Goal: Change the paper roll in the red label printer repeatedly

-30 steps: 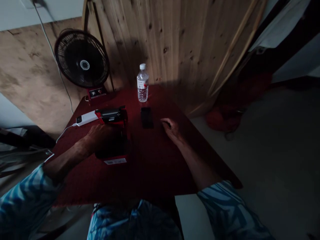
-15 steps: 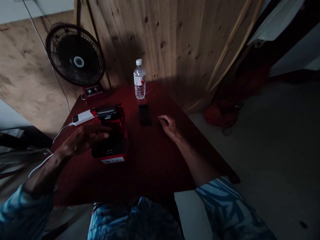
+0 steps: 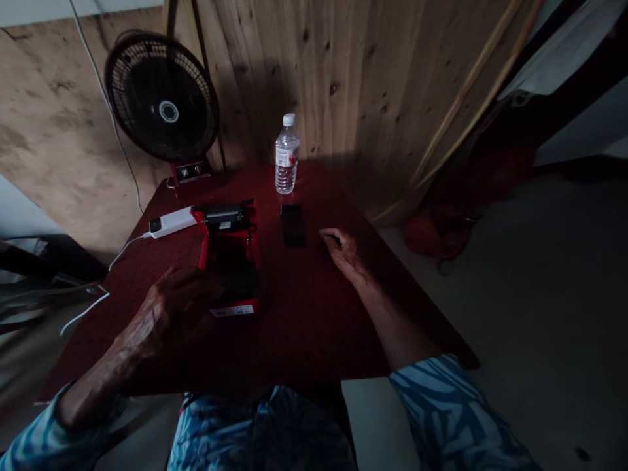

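A red box-shaped device (image 3: 231, 309) sits on the left half of the table. Its top is open, and a dark roller spans the far end. My left hand (image 3: 184, 294) is at the near left corner with its fingers closed on the edge of a black cover (image 3: 241, 281), which is hard to make out in the dim light. My right hand (image 3: 343, 252) rests on the table, loosely curled, with thumb and fingers apart and nothing in it. Left of that hand lies a flat black rectangular object (image 3: 293, 227), apart from it.
A clear bottle (image 3: 287, 157) with a white cap stands at the back of the dark red table (image 3: 314, 327). A fan (image 3: 164, 104) stands at the back left. A white power bank (image 3: 171, 222) with a cable touches the device. A wooden wall (image 3: 343, 78) rises behind.
My left hand has moved from above the device to its near left corner. The black cover has shifted, and the red interior shows more. My right hand has stayed in place. The view has moved slightly.
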The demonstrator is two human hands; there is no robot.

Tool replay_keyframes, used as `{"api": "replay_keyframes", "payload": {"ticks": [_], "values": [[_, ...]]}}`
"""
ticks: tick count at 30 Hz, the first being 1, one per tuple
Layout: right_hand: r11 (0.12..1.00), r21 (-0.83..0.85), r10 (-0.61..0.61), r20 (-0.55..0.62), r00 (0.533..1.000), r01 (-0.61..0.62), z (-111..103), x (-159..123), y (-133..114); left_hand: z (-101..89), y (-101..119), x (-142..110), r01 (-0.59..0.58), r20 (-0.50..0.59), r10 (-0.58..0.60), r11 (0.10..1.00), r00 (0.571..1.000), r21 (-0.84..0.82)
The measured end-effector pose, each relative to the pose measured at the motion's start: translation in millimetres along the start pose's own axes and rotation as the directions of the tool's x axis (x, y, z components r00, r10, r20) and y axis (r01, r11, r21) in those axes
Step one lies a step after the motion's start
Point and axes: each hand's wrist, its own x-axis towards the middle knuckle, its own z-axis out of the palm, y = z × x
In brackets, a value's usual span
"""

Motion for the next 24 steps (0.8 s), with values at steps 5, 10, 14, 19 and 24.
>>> {"api": "replay_keyframes", "payload": {"ticks": [5,10,14,19,24], "values": [[0.998,0.028,0.064,-0.050,0.997,-0.063,-5.0,-1.5,-4.1,1.8,4.7,-10.6,-0.005,0.033,0.003,0.998,0.999,0.055],[0.995,0.093,0.048,-0.162,0.986,-0.033,-4.7,-0.8,-42.6,5.3,6.3,-19.3,-0.012,0.067,0.007,0.998,0.998,0.060],[0.971,0.230,-0.084,0.081,0.993,0.063,30.0,15.0,-99.7,9.8,4.2,-23.2,-0.029,0.033,0.027,0.997,0.999,0.068],[0.932,0.361,-0.120,0.279,0.953,0.011,66.9,38.9,-160.4,14.3,3.2,-24.6,-0.025,0.010,0.024,0.997,1.000,0.073],[0.940,0.342,-0.125,0.279,0.952,0.024,59.6,10.0,-172.9,23.9,1.2,-27.7,-0.057,-0.061,0.060,0.997,0.996,0.043]]}}
